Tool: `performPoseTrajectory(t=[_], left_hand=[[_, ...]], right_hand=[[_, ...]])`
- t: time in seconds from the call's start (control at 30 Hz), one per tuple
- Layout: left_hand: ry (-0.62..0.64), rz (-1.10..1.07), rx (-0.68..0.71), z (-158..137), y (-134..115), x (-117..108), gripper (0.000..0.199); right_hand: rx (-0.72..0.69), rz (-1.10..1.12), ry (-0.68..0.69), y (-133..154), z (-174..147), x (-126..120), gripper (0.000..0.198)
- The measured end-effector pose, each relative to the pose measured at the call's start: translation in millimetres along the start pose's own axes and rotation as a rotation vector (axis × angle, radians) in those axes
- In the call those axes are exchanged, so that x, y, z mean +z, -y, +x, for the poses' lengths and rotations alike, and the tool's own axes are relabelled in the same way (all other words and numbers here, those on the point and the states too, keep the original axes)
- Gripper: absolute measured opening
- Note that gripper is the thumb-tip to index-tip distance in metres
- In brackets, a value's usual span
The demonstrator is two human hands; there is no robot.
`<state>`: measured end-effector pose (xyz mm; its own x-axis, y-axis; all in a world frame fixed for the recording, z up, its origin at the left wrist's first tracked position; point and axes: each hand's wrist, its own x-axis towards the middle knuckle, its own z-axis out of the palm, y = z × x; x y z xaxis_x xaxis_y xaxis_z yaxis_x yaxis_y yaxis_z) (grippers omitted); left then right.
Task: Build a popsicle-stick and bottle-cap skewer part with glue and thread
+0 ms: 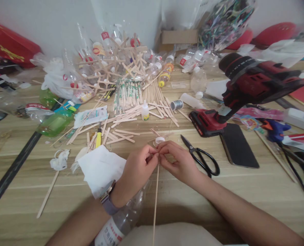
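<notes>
My left hand point(139, 162) and my right hand point(177, 159) meet fingertip to fingertip over the table, both closed in a pinch. A thin wooden stick point(155, 201) runs from their fingertips down toward my lap; its upper part is hidden by the fingers. Just beyond the fingertips shows a white bottle cap point(159, 139); whether it is joined to the stick I cannot tell. Beneath my left wrist, a clear plastic bottle point(121, 222) with a white and red label lies tilted. Black-handled scissors point(202, 157) rest right of my right hand.
A red and black cordless drill point(254, 85) stands at right, beside a dark phone point(239, 146). Flat craft sticks point(120, 136), a glue bottle point(145, 112) and a wire spool point(176, 105) lie ahead. White paper point(100, 167) and a green bottle point(56, 123) are leftward.
</notes>
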<state>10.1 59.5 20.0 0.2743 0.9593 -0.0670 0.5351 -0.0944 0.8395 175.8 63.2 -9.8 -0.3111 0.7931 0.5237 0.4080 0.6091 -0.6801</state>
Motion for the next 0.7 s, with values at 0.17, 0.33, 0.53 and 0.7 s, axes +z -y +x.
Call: performPoseTrajectory(t=[0.17,0.33,0.53,0.7], left_hand=[[-0.035,0.101,0.056,-0.4,1.7,1.3,0.011],[-0.032,0.171,0.074,0.4,1.3,1.9,0.010],[0.108,-0.098,-0.094,4.9,2.2,-2.7,0.009],[0.240,-0.527,-0.298,12.1,6.0,-1.9,0.019]], right_hand=[[0.036,0.036,0.005,0.2,-0.1,-0.6,0.017],[0.037,0.040,0.036,-0.4,0.8,-2.1,0.017],[-0.017,-0.040,0.050,-3.0,-0.8,-2.4,0.010],[-0.053,-0.079,0.054,-3.9,-0.3,-3.8,0.012]])
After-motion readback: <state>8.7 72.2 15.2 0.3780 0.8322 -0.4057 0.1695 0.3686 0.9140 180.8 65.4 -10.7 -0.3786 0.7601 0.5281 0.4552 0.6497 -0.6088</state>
